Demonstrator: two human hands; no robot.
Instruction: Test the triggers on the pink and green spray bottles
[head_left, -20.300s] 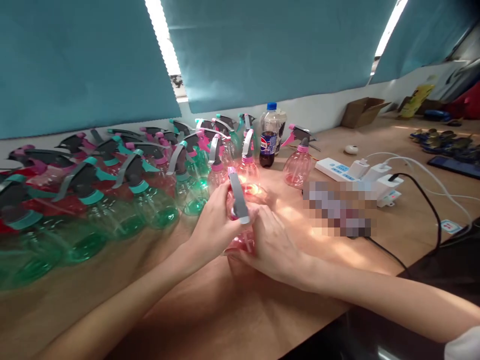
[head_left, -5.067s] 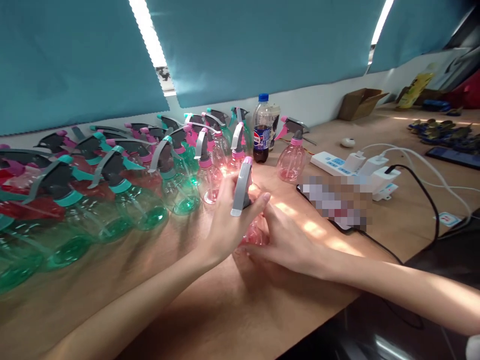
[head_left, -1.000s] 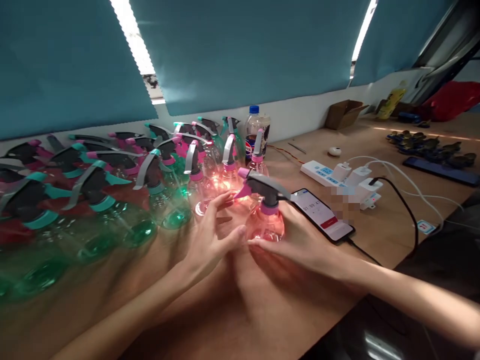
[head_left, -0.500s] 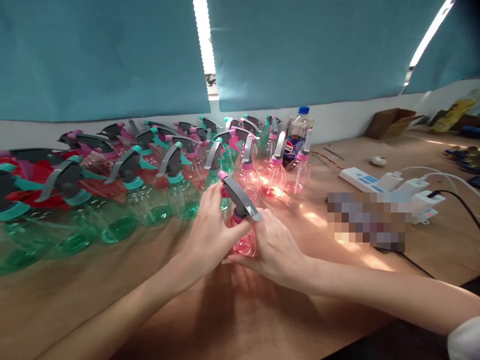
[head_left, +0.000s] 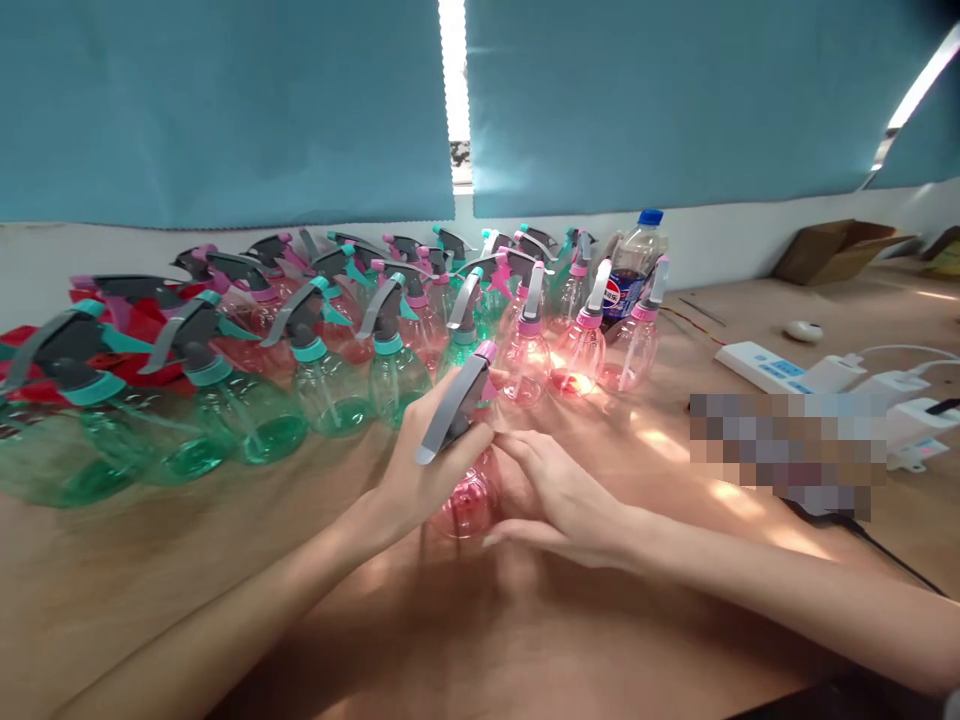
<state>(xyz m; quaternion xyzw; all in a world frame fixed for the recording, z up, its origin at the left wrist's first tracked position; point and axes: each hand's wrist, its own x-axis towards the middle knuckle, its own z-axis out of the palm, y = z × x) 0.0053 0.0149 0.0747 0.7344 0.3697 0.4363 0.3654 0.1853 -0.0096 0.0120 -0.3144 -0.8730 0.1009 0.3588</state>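
A pink spray bottle (head_left: 469, 500) with a grey and pink spray head stands tilted a little on the brown table (head_left: 420, 640). My left hand (head_left: 420, 460) is wrapped round its neck, just under the grey lever. On the bottle's right side, my right hand (head_left: 559, 495) has its thumb and fingers apart, the fingertips at or close to the bottle. Whether they press on it I cannot tell. Behind my hands stand several green bottles (head_left: 334, 395) with turquoise collars and several pink bottles (head_left: 525, 365) with pink collars.
A cola bottle with a blue cap (head_left: 637, 255) stands behind the pink bottles. To the right lie a white power strip (head_left: 761, 368) with chargers, a blurred-out object (head_left: 787, 455), cables and a white mouse-like item (head_left: 802, 331). An open cardboard box (head_left: 832, 252) is farther back.
The spray head has turned, its grey lever now pointing to the lower left instead of the lower right. The camera view has shifted left, and my right hand's fingers have loosened from the bottle.
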